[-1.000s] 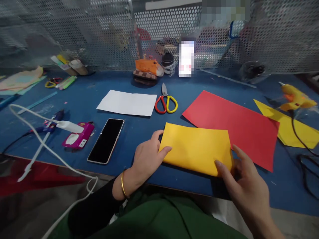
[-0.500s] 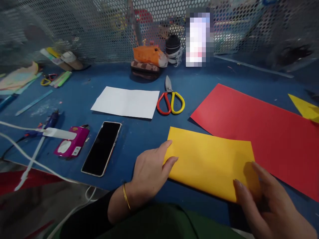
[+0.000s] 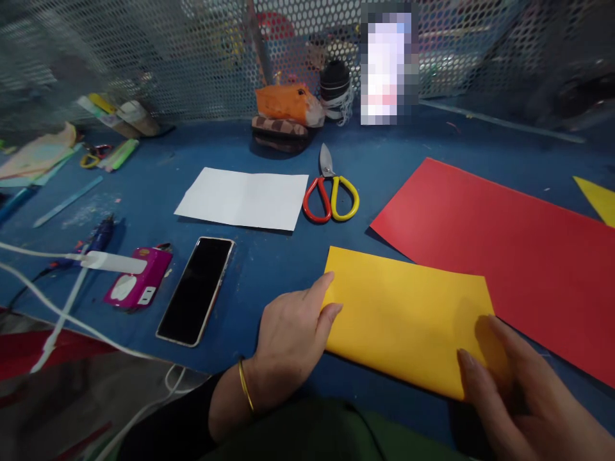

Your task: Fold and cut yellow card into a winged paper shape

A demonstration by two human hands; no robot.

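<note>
A folded yellow paper (image 3: 403,314) lies near the table's front edge, its right part over or beside a large red sheet (image 3: 519,256). My left hand (image 3: 295,333), with a gold bangle at the wrist, holds the paper's left edge between thumb and fingers. At the right end, my right hand (image 3: 528,390) grips the lower right corner, thumb on top and fingers at the far side. Scissors (image 3: 330,192) with one red and one yellow handle lie beyond the paper, their blades pointing away. Left of them is a white paper (image 3: 245,198).
On the blue table (image 3: 269,262) lie a black-screened phone (image 3: 196,291), a magenta power adapter (image 3: 139,278) with white cables and a blue glue gun (image 3: 100,234). An orange pouch (image 3: 283,102) and a thread spool (image 3: 335,89) stand by the mesh panel (image 3: 192,57).
The view has shifted slightly. Both hands keep hold of the yellow paper, which sits marginally lower and further right in view.
</note>
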